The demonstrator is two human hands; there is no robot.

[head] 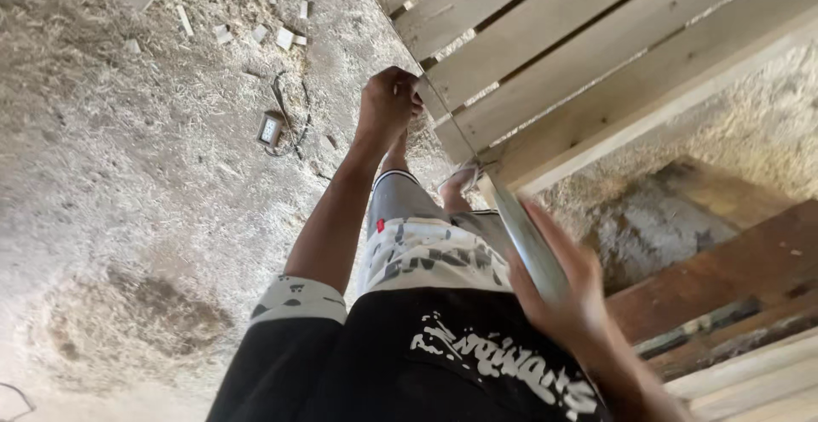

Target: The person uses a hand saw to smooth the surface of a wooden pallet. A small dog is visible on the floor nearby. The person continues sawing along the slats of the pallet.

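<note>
Metal strip (520,235) gripped by right hand (567,290), left hand (388,103) pinching its far end

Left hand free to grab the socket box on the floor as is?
Probably not. The left hand is closed on the end of a thin strip, and the socket box lies down on the floor, beside no obstacle but well below it.

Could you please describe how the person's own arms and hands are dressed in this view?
Both hands are bare: no gloves, rings or watch show on the left hand or the blurred right hand. The left forearm is uncovered up to a short white sleeve cuff with black speckles, joined to a black T-shirt with white print. No sleeve shows on the right forearm.
</note>
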